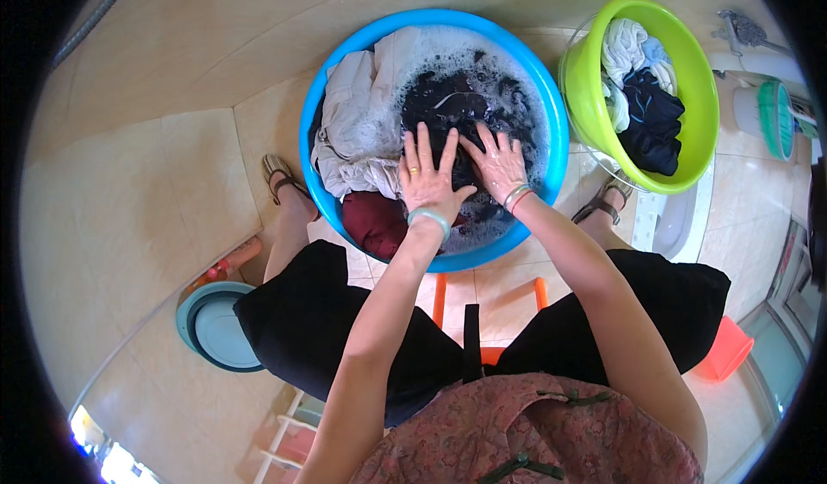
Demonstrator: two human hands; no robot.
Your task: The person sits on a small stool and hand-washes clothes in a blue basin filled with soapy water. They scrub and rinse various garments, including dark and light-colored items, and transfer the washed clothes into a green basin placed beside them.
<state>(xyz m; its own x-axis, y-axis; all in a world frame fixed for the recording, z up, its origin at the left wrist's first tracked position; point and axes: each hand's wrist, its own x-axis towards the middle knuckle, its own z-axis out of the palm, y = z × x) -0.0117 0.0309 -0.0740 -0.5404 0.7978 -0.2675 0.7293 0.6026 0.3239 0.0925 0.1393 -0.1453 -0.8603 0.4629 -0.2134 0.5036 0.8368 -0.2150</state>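
A large round blue tub stands before me, with soapy water and foam in it. Dark wet cloth fills its middle and right. My left hand lies flat on this cloth, fingers spread, a ring on one finger and a pale bangle at the wrist. Close beside it, my right hand rests on the same cloth with its fingers apart, two bangles at the wrist. Light grey cloth is heaped along the tub's left side. Below it lies a dark red cloth. The palms are hidden.
To the right stands a lime-green bucket holding white and dark clothes. A white plastic washboard-like tray is under it. Grey-blue basins sit at my left, a coral bucket at my right. An orange stool shows beneath me.
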